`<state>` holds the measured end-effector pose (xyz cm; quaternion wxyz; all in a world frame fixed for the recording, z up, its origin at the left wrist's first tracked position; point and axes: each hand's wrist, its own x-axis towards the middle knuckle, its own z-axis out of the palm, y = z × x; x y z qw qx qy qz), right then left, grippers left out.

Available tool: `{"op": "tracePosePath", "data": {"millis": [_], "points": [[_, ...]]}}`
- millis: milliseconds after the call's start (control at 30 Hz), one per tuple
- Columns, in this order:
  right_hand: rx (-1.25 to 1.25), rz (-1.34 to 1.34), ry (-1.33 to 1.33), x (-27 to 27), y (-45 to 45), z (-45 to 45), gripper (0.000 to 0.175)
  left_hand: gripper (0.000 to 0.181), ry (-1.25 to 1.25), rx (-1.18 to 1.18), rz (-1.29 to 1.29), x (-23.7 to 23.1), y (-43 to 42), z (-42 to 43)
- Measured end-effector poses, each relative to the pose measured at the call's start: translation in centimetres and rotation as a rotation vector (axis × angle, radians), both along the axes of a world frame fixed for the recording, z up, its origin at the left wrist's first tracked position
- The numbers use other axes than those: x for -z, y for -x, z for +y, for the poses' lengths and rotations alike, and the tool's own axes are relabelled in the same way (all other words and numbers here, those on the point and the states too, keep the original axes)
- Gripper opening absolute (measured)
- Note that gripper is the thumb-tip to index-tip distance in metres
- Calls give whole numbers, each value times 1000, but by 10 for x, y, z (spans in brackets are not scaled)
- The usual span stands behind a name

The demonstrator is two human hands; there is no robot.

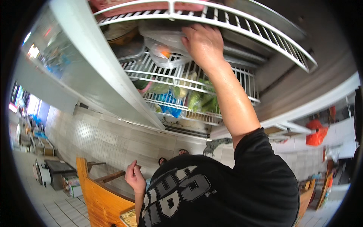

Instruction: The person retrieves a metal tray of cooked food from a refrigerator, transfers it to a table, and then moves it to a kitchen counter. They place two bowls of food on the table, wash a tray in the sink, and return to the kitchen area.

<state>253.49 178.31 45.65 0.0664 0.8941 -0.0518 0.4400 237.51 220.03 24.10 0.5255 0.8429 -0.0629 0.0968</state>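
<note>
My right hand (204, 42) reaches into an open refrigerator, just under the front edge of the upper wire shelf (238, 24). Its fingertips are hidden at the back, so what they touch or grip cannot be made out. Beside its thumb sits a clear plastic bag (161, 38) with something orange inside, on the middle wire shelf (153, 74). Left of the bag are a lidded clear container (132, 51) and a brown bowl (122, 37) covered with plastic film. My left hand (135, 177) hangs by my waist, loosely curled, with nothing visible in it.
Bagged green vegetables (201, 99) and a blue plastic bag (170, 103) lie on the lower shelf. A pink basket (147, 7) stands on the upper shelf. The refrigerator door (107, 65) is at the left. Behind my left hand is a wooden table (105, 204).
</note>
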Motion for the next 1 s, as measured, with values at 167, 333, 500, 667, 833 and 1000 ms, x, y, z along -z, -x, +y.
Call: {"op": "tracePosePath", "data": {"millis": [167,333,500,667,833,1000], "points": [[316,-75,32,-10,29,-31,28,22,-108,149,-120,-19,-42,9],[422,80,-54,-19,48,-79,39,22,-103,232,-138,-30,-70,13],[389,42,-216,-17,40,-84,26,23,-124,293,-142,-33,-85,10],[370,-165,-85,-22,31,-65,25,23,-143,361,-139,-37,-96,-1],[-177,-332,249,-14,-1,-4,8,23,-165,431,-166,-44,-108,-13],[-140,40,160,-14,-66,35,12,23,-205,457,-153,-52,-117,-22]]}}
